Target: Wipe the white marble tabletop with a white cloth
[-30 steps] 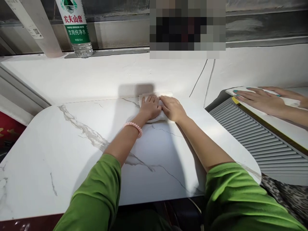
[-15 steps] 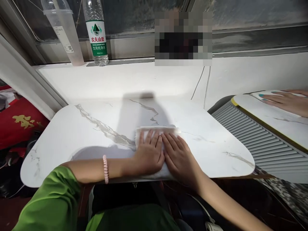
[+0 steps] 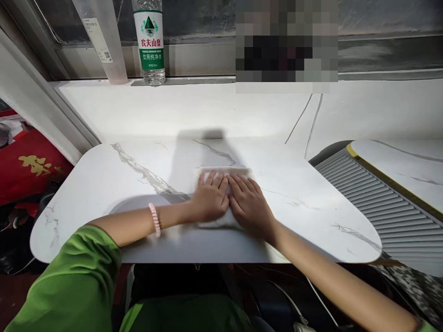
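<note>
A white cloth [image 3: 221,222] lies flat on the white marble-patterned tabletop [image 3: 86,184], partly hidden under both hands. My left hand [image 3: 210,198] presses on its left half, fingers stretched out and pointing away from me. Beside it, my right hand [image 3: 248,203] lies on the right half with its fingers straight too. The two hands touch or nearly touch at the index fingers and thumbs. A pink coil band [image 3: 154,220] circles my left wrist.
On the window ledge stand a labelled water bottle [image 3: 151,44] and a tall frosted cup [image 3: 102,41]. Red bags [image 3: 32,166] sit at the left. To the right is a second tabletop [image 3: 411,168] with a ribbed grey side [image 3: 387,198]. Thin cables [image 3: 313,122] hang down the wall.
Both hands have slid the cloth away from me, toward the wall. Another person's hand on the right tabletop has left the view. The camera view has shifted slightly.
</note>
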A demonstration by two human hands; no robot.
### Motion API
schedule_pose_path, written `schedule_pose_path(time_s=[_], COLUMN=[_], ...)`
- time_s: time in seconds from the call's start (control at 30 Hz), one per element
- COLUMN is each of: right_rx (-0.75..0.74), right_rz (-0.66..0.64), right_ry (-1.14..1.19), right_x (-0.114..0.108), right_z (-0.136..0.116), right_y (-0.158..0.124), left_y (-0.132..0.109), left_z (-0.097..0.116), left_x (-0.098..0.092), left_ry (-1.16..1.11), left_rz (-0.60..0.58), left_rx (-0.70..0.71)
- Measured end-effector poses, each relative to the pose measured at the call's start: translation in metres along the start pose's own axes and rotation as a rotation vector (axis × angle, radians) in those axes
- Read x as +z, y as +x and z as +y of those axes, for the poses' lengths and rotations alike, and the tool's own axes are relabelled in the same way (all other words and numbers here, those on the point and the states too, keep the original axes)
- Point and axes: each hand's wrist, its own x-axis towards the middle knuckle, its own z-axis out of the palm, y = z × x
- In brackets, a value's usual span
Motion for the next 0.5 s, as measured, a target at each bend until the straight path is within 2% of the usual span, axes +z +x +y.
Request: schedule_pose_path(time_s=[0.17,0.3,0.4,0.5], right_rx=[0.037,0.011,0.005,0.022], right_rz=[-0.102,-0.115,-0.115,-0.126], right_ry=[0.032,0.076,0.104,0.123], right_x=[0.034,0.06,0.072,0.077], right_z=[0.025,0.045,0.057,0.062], right_y=[0.082,0.138,0.163,0.174], left_y=[0.061,0.101,0.121,0.132], left_z=[-0.054,-0.086,-0.1,-0.106], left_x=[-0.005,-0.009,-0.012,-0.013], left_ry=[0.021,0.058,0.079,0.088], left_rz=[0.04,0.107,0.094,0.07], left_rx=[-0.082,-0.137,-0.152,-0.145])
